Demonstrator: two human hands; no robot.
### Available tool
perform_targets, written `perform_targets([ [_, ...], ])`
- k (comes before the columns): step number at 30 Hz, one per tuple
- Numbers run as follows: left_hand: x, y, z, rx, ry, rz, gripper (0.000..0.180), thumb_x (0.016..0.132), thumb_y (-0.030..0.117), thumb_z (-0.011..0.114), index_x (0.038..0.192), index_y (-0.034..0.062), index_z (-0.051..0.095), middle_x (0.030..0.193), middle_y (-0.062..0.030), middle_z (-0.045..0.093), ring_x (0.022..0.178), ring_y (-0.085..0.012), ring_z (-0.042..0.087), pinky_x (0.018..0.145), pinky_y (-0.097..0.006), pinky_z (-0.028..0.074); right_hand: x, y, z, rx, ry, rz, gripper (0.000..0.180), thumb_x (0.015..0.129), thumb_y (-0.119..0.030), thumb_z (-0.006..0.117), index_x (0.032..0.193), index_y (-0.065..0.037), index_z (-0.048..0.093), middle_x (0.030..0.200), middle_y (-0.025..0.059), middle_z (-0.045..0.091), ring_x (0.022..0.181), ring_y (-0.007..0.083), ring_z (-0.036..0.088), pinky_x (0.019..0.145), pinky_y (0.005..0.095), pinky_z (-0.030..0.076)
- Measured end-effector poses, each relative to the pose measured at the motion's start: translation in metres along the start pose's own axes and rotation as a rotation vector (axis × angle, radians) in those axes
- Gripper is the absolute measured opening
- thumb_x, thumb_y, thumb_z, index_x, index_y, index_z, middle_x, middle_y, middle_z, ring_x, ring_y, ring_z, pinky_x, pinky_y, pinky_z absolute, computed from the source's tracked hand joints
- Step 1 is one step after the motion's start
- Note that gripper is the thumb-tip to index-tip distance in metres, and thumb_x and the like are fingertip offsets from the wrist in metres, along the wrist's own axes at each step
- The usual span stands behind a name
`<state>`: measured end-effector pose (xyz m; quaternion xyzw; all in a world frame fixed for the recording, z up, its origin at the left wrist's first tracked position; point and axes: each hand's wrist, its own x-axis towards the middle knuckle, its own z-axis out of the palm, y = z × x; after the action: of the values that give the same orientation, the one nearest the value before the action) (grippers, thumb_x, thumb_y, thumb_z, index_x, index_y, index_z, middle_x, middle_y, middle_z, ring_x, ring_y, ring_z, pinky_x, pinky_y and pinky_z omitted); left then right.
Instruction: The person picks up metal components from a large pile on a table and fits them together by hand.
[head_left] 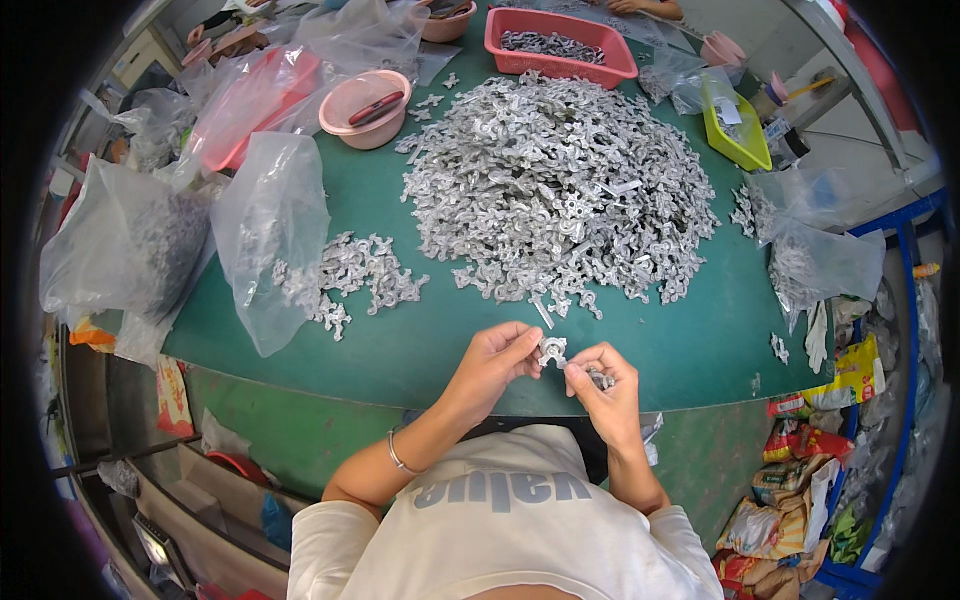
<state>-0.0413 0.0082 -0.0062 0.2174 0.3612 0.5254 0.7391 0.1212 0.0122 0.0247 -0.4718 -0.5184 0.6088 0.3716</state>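
Observation:
Near the front edge of the table, my left hand [497,362] pinches a small silver metal casting [553,351] with curved arms between thumb and fingers. My right hand [608,388] is closed close beside that casting, its thumb tip at the casting's lower right. More small metal castings [600,379] show in the curled fingers of my right hand. Beyond my hands rises a large heap of similar castings [560,190]. One straight, flat metal piece [542,311] lies between the heap and my left hand.
Left of the heap lie a smaller pile of castings [365,270] and clear plastic bags [270,220]. A pink bowl [340,108] holds a red-handled tool [377,108]. A red basket [625,65] and yellow-green basket [750,150] stand farther back. Another person's hand [630,6] shows at the far edge.

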Motion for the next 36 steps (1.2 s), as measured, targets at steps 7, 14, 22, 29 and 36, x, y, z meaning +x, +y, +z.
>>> perform_targets([
  [7, -0.013, 0.015, 0.017, -0.081, -0.072, -0.038, 0.019, 0.087, 0.019, 0.051, 0.085, 0.0004, 0.055, 0.076, -0.0049, 0.057, 0.065, -0.0112, 0.054, 0.061, -0.023, 0.045, -0.01, -0.015, -0.003, 0.225, 0.04, -0.099, 0.006, 0.084, -0.004, 0.053, 0.082, 0.001, 0.05, 0.062, 0.0046, 0.054, 0.05, 0.0033, 0.041, 0.044, 0.0175, 0.03],
  [14, -0.026, 0.028, 0.034, -0.032, -0.11, -0.007, 0.019, 0.087, 0.017, 0.05, 0.082, -0.0009, 0.055, 0.076, -0.0066, 0.057, 0.065, -0.0129, 0.055, 0.059, -0.026, 0.046, -0.021, -0.02, -0.001, 0.226, 0.054, -0.328, 0.011, 0.084, -0.008, 0.053, 0.083, 0.0, 0.046, 0.063, 0.0087, 0.053, 0.049, 0.0066, 0.043, 0.043, 0.0184, 0.029],
  [22, -0.04, 0.029, 0.043, 0.026, -0.181, 0.058, 0.019, 0.087, 0.014, 0.05, 0.086, -0.0038, 0.055, 0.079, -0.0091, 0.057, 0.068, -0.0134, 0.055, 0.06, -0.027, 0.048, -0.036, -0.023, -0.002, 0.181, 0.074, -0.465, 0.015, 0.085, -0.011, 0.054, 0.082, 0.002, 0.045, 0.064, 0.0108, 0.053, 0.05, 0.0077, 0.044, 0.043, 0.0191, 0.03],
  [29, -0.049, 0.03, 0.051, 0.013, -0.204, 0.08, 0.019, 0.087, 0.013, 0.049, 0.087, -0.0047, 0.055, 0.079, -0.0094, 0.057, 0.068, -0.0128, 0.055, 0.059, -0.026, 0.048, -0.042, -0.026, -0.003, 0.188, 0.068, -0.536, 0.017, 0.086, -0.012, 0.052, 0.081, 0.002, 0.045, 0.063, 0.0112, 0.053, 0.049, 0.0077, 0.044, 0.042, 0.0196, 0.031],
  [36, -0.053, 0.032, 0.054, -0.015, -0.197, 0.069, 0.018, 0.088, 0.013, 0.048, 0.085, -0.004, 0.055, 0.078, -0.009, 0.057, 0.065, -0.0112, 0.053, 0.057, -0.024, 0.046, -0.048, -0.028, -0.001, 0.192, 0.072, -0.518, 0.023, 0.079, -0.013, 0.063, 0.082, 0.002, 0.046, 0.064, 0.0089, 0.054, 0.051, 0.0078, 0.046, 0.045, 0.0194, 0.033],
])
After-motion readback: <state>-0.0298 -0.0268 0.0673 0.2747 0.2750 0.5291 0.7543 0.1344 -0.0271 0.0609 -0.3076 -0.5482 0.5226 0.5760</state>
